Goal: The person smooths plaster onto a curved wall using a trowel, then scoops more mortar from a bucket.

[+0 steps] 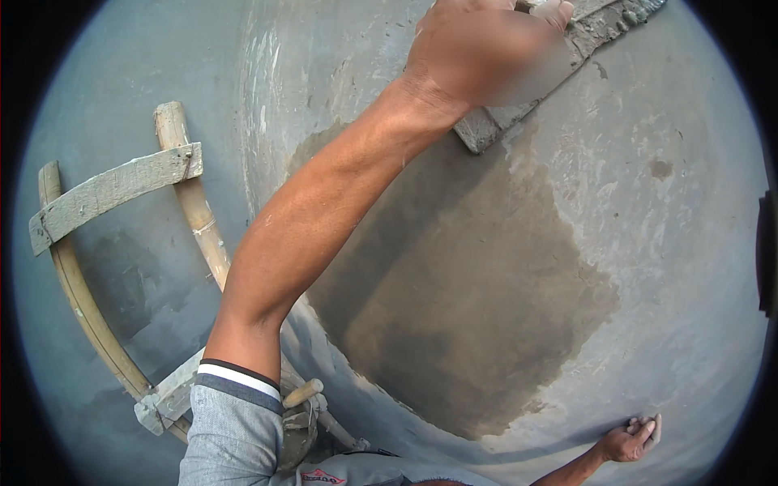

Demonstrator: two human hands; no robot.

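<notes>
My left hand (pixel 486 49) reaches up to the top of the view, its fingers closed round the grip of a long plastering float (pixel 592 36). The grip is mostly hidden, and part of the hand is blurred. The float is a narrow board caked with grey mortar, lying slanted against the plastered wall (pixel 664 243). Below it spreads a large damp brown patch (pixel 462 300). At the lower right, my right hand (pixel 634 438) is close to the wall with its fingers curled in. Nothing shows between them, and the fingertips look whitish with plaster.
To the left stands a ladder (pixel 117 190) of bamboo poles with rough wooden rungs tied across. Its lower part runs behind my left sleeve. A short bamboo stub (pixel 303 394) sticks out beside my body. The grey surface appears curved around me. A dark object (pixel 765 255) shows at the right rim.
</notes>
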